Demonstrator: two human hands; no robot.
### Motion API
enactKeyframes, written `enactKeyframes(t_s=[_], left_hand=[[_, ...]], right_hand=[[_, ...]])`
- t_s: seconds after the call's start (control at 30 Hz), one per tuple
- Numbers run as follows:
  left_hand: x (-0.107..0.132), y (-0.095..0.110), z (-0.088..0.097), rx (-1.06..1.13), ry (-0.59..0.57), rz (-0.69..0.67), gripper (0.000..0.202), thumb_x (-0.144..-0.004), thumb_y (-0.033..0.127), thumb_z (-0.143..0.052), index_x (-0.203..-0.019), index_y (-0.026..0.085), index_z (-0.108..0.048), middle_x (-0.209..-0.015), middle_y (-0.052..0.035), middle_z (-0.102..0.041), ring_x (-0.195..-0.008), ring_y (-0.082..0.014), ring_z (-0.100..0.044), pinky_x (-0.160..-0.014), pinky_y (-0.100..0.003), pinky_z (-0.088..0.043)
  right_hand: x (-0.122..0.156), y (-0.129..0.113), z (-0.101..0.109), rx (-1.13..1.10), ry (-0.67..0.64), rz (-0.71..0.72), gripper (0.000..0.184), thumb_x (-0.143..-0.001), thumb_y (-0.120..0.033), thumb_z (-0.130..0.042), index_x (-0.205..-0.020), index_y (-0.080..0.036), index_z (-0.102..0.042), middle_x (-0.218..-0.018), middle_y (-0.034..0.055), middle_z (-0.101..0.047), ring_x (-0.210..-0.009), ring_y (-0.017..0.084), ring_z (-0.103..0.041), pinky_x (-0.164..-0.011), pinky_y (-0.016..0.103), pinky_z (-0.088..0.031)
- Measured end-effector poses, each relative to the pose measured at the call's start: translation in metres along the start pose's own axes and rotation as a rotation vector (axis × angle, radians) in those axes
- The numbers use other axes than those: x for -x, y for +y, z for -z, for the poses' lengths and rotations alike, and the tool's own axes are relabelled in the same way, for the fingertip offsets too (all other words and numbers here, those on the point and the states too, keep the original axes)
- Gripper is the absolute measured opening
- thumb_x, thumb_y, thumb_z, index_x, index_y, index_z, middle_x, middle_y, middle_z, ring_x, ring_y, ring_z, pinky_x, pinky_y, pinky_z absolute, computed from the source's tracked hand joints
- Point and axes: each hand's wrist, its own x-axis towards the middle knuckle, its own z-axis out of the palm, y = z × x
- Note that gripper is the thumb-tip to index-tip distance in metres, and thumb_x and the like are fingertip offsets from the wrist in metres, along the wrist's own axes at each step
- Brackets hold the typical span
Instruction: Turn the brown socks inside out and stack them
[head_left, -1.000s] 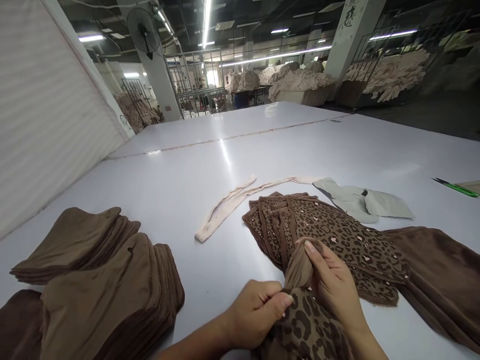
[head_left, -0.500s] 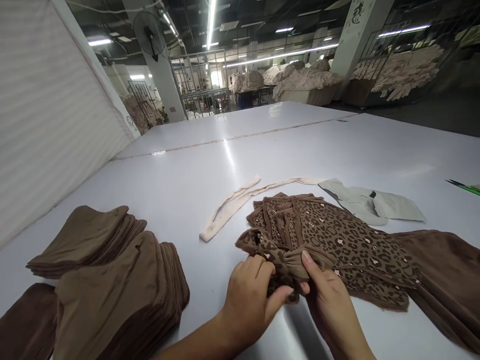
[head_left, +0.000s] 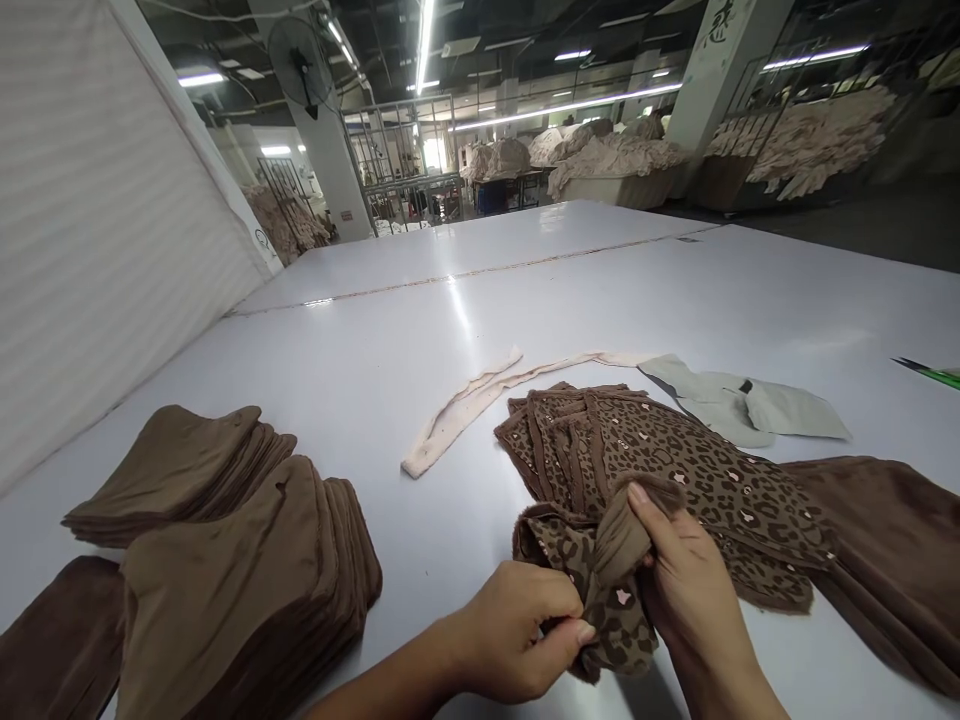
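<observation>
My left hand and my right hand both pinch one small leopard-print fabric piece, bunched up just above the white table near its front edge. The left fingers grip its lower edge; the right thumb and fingers hold its plain brown upper part. Right behind it lies a fanned stack of leopard-print pieces.
Stacks of plain brown fabric pieces sit at the front left. A pale pink strip and grey-green pieces lie further back. Dark brown cloth spreads at the right. A green tool lies at the far right edge.
The held piece went from low near me to out over the table, then back toward me. My hands shifted their grips on it; the stacks did not move.
</observation>
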Motion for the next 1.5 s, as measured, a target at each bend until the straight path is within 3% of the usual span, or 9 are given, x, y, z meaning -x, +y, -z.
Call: enactKeyframes(t_s=[0.1,0.23,0.3,0.43,0.67,0.9,1.07,1.27,1.5], left_hand=[[0.0,0.009,0.022,0.147,-0.18,0.075,0.025,-0.084,0.023,-0.047,-0.062,0.018,-0.037,-0.059,0.0035,-0.041,-0.056,-0.0086,-0.039,-0.054,-0.02,-0.032],[-0.011,0.017,0.051,0.052,0.135,0.192,0.019,-0.088,0.031,-0.048,-0.078,0.016,-0.053,-0.076,-0.001,-0.052,-0.072,-0.0122,-0.047,-0.068,-0.022,-0.039],[-0.019,0.015,0.054,0.007,0.14,0.14,0.014,-0.085,0.03,-0.053,-0.085,0.016,-0.057,-0.087,-0.0035,-0.054,-0.083,-0.0149,-0.048,-0.078,-0.024,-0.039],[-0.024,0.003,0.036,0.248,-0.134,0.127,0.019,-0.086,0.026,-0.047,-0.073,0.015,-0.054,-0.071,0.0008,-0.051,-0.068,-0.0106,-0.047,-0.067,-0.02,-0.039],[-0.013,-0.001,0.011,0.136,0.238,0.319,0.024,-0.086,0.029,-0.043,-0.066,0.017,-0.045,-0.067,0.0003,-0.048,-0.065,-0.0118,-0.045,-0.063,-0.023,-0.035],[-0.01,0.008,0.003,0.127,0.049,0.001,0.028,-0.087,0.032,-0.037,-0.063,0.019,-0.031,-0.057,0.0028,-0.034,-0.056,-0.0112,-0.033,-0.057,-0.026,-0.03],[-0.005,0.003,-0.001,0.17,-0.035,0.139,0.03,-0.088,0.034,-0.036,-0.063,0.019,-0.035,-0.059,0.0021,-0.038,-0.056,-0.0107,-0.036,-0.055,-0.023,-0.031],[-0.002,0.018,0.015,-0.267,0.422,0.151,0.019,-0.088,0.029,-0.043,-0.073,0.018,-0.047,-0.07,-0.0037,-0.052,-0.067,-0.0158,-0.046,-0.063,-0.028,-0.035],[-0.024,0.017,0.001,-0.132,0.333,0.25,0.029,-0.086,0.039,-0.047,-0.067,0.018,-0.043,-0.07,-0.0025,-0.051,-0.065,-0.0146,-0.045,-0.058,-0.026,-0.032]], right_hand=[[0.005,0.0,-0.004,0.058,-0.085,-0.032,0.029,-0.064,-0.041,-0.077,-0.081,-0.019,-0.069,-0.064,0.0,-0.066,-0.056,0.014,-0.058,-0.055,0.024,-0.047],[0.012,-0.001,0.002,0.166,-0.229,-0.007,0.023,-0.073,-0.042,-0.07,-0.082,-0.02,-0.072,-0.074,0.0027,-0.07,-0.07,0.017,-0.063,-0.068,0.025,-0.049],[0.011,-0.002,0.006,0.203,-0.285,0.018,0.025,-0.071,-0.044,-0.07,-0.081,-0.021,-0.072,-0.075,0.0034,-0.071,-0.072,0.019,-0.064,-0.071,0.027,-0.05],[0.006,-0.001,0.011,0.315,-0.219,0.093,0.032,-0.071,-0.048,-0.068,-0.085,-0.02,-0.072,-0.073,0.0045,-0.07,-0.07,0.02,-0.064,-0.069,0.027,-0.051],[0.014,-0.008,0.015,0.634,-0.363,0.121,0.025,-0.07,-0.043,-0.069,-0.081,-0.02,-0.07,-0.075,0.003,-0.069,-0.077,0.022,-0.063,-0.069,0.025,-0.051],[0.014,-0.002,0.014,0.497,0.005,0.252,0.03,-0.067,-0.048,-0.068,-0.073,-0.019,-0.068,-0.067,0.0014,-0.067,-0.061,0.016,-0.057,-0.062,0.022,-0.049],[0.001,0.009,0.02,0.327,0.034,0.119,0.036,-0.063,-0.049,-0.072,-0.081,-0.018,-0.07,-0.069,0.0027,-0.07,-0.065,0.02,-0.062,-0.064,0.026,-0.05],[-0.004,0.005,0.031,0.303,0.101,0.149,0.034,-0.072,-0.048,-0.067,-0.09,-0.019,-0.07,-0.077,0.0035,-0.071,-0.069,0.022,-0.063,-0.062,0.028,-0.05],[0.018,0.013,0.017,0.273,0.003,0.12,0.026,-0.075,-0.048,-0.064,-0.074,-0.022,-0.065,-0.049,-0.0027,-0.054,-0.044,0.014,-0.045,-0.046,0.026,-0.042]])
